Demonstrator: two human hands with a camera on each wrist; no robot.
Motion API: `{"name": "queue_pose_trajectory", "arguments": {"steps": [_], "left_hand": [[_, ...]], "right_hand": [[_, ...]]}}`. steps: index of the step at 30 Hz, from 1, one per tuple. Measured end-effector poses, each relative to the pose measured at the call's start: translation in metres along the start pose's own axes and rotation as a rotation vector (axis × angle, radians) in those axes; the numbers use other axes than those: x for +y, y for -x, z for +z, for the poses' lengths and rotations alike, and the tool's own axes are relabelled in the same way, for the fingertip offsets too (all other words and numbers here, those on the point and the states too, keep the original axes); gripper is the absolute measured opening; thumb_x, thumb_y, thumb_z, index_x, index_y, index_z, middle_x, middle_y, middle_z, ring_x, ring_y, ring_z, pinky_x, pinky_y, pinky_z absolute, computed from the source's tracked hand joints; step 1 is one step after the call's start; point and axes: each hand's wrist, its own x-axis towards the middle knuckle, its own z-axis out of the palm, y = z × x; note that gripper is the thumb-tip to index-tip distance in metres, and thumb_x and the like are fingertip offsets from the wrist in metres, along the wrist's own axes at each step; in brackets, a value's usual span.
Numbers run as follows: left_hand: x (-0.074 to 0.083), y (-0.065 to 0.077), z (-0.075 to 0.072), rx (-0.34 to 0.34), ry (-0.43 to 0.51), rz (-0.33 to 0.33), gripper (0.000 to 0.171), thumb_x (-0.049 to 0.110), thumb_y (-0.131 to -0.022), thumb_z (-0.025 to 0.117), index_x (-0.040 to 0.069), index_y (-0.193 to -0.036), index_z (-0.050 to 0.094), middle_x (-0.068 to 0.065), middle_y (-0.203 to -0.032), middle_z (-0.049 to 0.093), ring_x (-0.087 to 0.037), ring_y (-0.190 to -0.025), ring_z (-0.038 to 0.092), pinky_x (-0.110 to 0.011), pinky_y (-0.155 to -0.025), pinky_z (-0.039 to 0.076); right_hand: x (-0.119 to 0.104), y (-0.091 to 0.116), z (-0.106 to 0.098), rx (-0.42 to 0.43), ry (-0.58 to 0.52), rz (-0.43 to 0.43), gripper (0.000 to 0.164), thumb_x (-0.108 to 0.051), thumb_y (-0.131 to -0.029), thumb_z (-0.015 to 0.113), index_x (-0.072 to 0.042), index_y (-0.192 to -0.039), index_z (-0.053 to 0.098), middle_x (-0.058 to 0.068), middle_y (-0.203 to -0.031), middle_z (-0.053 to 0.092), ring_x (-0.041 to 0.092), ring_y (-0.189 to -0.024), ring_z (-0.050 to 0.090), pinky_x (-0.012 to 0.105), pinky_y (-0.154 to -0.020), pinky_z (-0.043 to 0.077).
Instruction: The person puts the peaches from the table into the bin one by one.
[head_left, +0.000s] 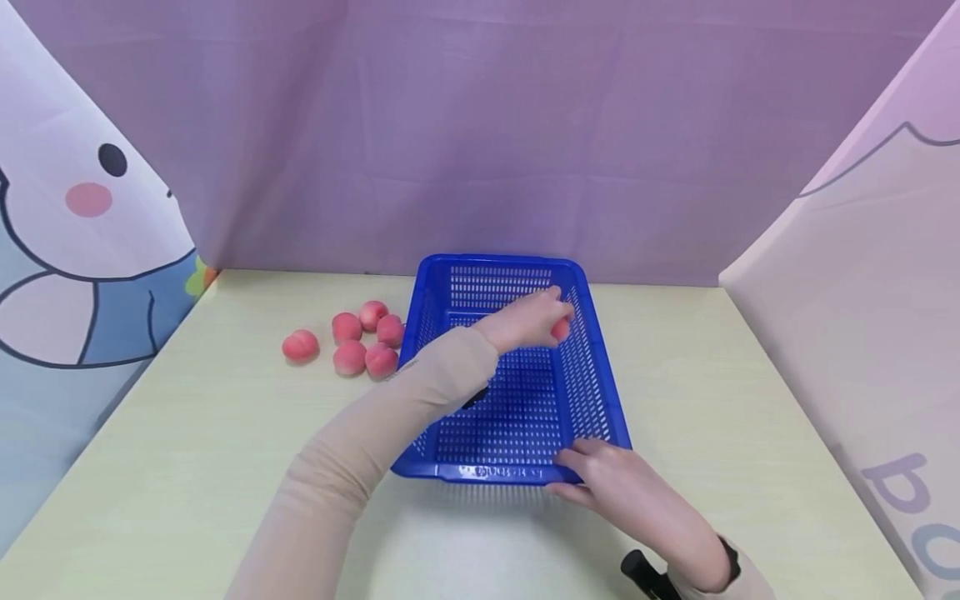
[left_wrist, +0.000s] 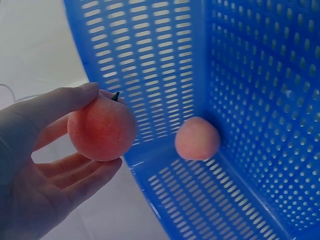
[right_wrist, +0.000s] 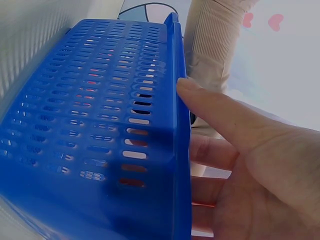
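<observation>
1. The left hand (head_left: 528, 321) grasps a pink peach (left_wrist: 102, 129) between thumb and fingers, near the right wall of a blue basket (head_left: 487, 473), towards its far end.
2. Another peach (left_wrist: 196, 139) sits inside, in a corner; lowering the held one close to the basket floor before loosening the fingers should avoid a knock.
3. The right hand (head_left: 618, 492) grips the rim's near right corner; steady pressure there should prevent sliding.
4. Six more peaches (head_left: 349, 357) lie left of the basket on the surface (head_left: 712, 392); a raised left sleeve (head_left: 375, 442) should clear them.
</observation>
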Motion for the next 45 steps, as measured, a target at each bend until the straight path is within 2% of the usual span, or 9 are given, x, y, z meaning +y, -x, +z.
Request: {"name": "queue_pose_trajectory", "arguments": {"steps": [4,10,17,28,38,45], "left_hand": [[-0.003,-0.004,0.005,0.000,-0.003,-0.001,0.039,0.018,-0.079,0.066,0.011,-0.116,0.056,-0.008,-0.113,0.048,-0.014,-0.090,0.049,-0.021,-0.077,0.044],[-0.006,-0.009,0.014,-0.003,0.010,0.011,0.037,0.017,-0.079,0.066,0.010,-0.113,0.057,-0.009,-0.114,0.049,-0.014,-0.090,0.050,-0.021,-0.075,0.044],[-0.010,-0.017,0.029,-0.005,-0.075,0.036,0.038,0.018,-0.077,0.067,0.010,-0.113,0.057,-0.008,-0.107,0.049,-0.015,-0.090,0.049,-0.022,-0.076,0.044],[-0.012,-0.024,0.045,-0.023,-0.132,0.037,0.038,0.019,-0.077,0.067,0.010,-0.113,0.058,-0.007,-0.107,0.052,-0.016,-0.098,0.046,-0.024,-0.082,0.042],[-0.013,-0.027,0.056,-0.047,-0.088,-0.001,0.040,0.019,-0.076,0.069,0.010,-0.113,0.058,-0.009,-0.111,0.051,-0.017,-0.099,0.050,-0.026,-0.079,0.046],[-0.013,-0.029,0.060,-0.038,-0.094,0.009,0.038,0.020,-0.075,0.069,0.009,-0.111,0.059,-0.009,-0.109,0.052,-0.016,-0.095,0.052,-0.025,-0.078,0.046]], "right_hand": [[0.001,0.000,0.000,-0.003,0.001,-0.003,0.030,-0.041,-0.083,0.054,-0.013,-0.074,0.061,-0.007,-0.065,0.049,0.003,-0.056,0.042,0.018,-0.049,0.040],[0.001,0.000,-0.001,-0.001,0.006,0.001,0.027,-0.038,-0.081,0.058,-0.013,-0.075,0.062,-0.007,-0.065,0.051,0.003,-0.056,0.043,0.019,-0.049,0.041],[0.001,0.001,-0.002,-0.004,0.006,0.013,0.022,-0.034,-0.077,0.063,-0.012,-0.075,0.062,-0.006,-0.066,0.051,0.004,-0.056,0.044,0.019,-0.049,0.042],[0.001,0.001,-0.002,0.000,0.019,0.008,0.021,-0.033,-0.077,0.064,-0.012,-0.074,0.062,-0.007,-0.065,0.050,0.004,-0.055,0.042,0.019,-0.049,0.041],[-0.001,0.001,-0.002,-0.027,0.002,0.025,0.021,-0.033,-0.078,0.063,-0.012,-0.076,0.063,-0.007,-0.066,0.050,0.003,-0.056,0.042,0.019,-0.050,0.042],[-0.001,0.002,-0.002,-0.025,-0.001,0.024,0.023,-0.034,-0.078,0.062,-0.012,-0.077,0.063,-0.006,-0.067,0.052,0.004,-0.057,0.045,0.020,-0.051,0.043]]}}
